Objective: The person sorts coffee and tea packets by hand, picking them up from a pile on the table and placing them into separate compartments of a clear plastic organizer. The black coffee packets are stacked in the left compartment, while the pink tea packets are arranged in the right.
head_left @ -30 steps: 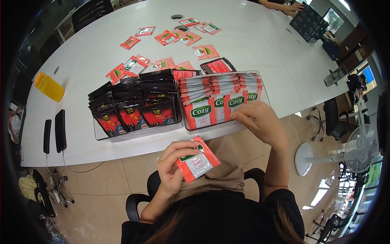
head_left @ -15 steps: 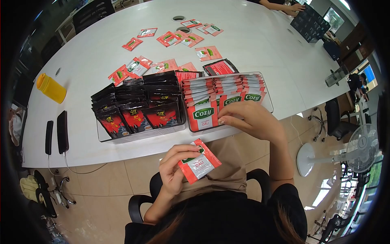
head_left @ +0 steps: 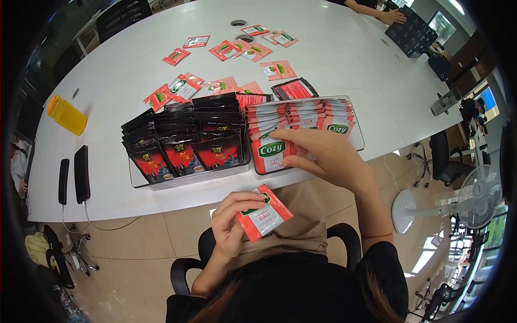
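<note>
My left hand (head_left: 232,218) holds a red and silver Cozy tea sachet (head_left: 264,214) by its upper left side, in front of the table edge above my lap. Over the right tray (head_left: 353,119), my right hand (head_left: 323,156) has its thumb and forefinger apart at the front Cozy sachet (head_left: 272,151). The fingertips appear to touch its face and upper edge. Several rows of Cozy sachets stand behind it, partly hidden by my hand. Beside them, the left tray (head_left: 199,178) is packed with black and red G7 coffee sachets (head_left: 180,153).
Loose red sachets (head_left: 279,70) lie scattered behind the trays, with a black and red sachet (head_left: 296,89) among them. At the left are a yellow bottle (head_left: 69,116) and a phone (head_left: 82,173) on a cable. Across the table another person's hand touches a dark box (head_left: 411,32).
My right hand has moved left and up slightly, its thumb and forefinger spreading at the front Cozy sachet. My left hand keeps its sachet in place.
</note>
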A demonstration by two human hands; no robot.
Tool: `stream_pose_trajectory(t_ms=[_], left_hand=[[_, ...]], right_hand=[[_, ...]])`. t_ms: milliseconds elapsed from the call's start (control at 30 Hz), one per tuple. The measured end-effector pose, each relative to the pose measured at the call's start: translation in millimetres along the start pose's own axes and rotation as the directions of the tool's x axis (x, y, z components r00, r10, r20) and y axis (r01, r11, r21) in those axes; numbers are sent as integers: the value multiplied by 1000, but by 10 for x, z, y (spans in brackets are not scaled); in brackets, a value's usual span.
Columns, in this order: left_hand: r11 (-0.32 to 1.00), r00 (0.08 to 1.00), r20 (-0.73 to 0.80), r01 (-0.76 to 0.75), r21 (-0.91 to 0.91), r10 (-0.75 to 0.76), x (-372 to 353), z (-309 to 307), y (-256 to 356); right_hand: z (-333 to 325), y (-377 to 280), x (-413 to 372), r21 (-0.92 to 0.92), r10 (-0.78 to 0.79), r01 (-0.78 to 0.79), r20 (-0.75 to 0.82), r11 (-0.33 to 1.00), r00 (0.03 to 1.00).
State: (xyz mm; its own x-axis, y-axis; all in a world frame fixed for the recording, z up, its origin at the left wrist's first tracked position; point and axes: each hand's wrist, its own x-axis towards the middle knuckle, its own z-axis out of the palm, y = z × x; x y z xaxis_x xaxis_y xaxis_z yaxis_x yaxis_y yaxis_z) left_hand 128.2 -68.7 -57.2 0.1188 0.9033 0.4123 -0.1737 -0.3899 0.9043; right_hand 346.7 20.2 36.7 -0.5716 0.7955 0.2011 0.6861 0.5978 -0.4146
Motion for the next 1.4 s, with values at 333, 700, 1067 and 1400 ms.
stream_pose_trajectory(t_ms=[333, 700, 1067, 1400], left_hand=[[1000, 1000, 0, -3, -4, 3, 1, -17, 7], [1000, 1000, -14, -12, 7, 12, 9, -3, 7], [1000, 1000, 6, -10, 7, 10, 25, 29, 30], [999, 999, -33, -35, 38, 36, 28, 66, 63]], right_hand=[[56, -27, -30, -149, 41, -57, -109, 987, 993], [-1, -14, -131, -99, 62, -75, -137, 992, 989], [-63, 86, -180, 205, -4, -30, 164, 978, 987], [-50, 125, -71, 164, -47, 7, 240, 986, 970]])
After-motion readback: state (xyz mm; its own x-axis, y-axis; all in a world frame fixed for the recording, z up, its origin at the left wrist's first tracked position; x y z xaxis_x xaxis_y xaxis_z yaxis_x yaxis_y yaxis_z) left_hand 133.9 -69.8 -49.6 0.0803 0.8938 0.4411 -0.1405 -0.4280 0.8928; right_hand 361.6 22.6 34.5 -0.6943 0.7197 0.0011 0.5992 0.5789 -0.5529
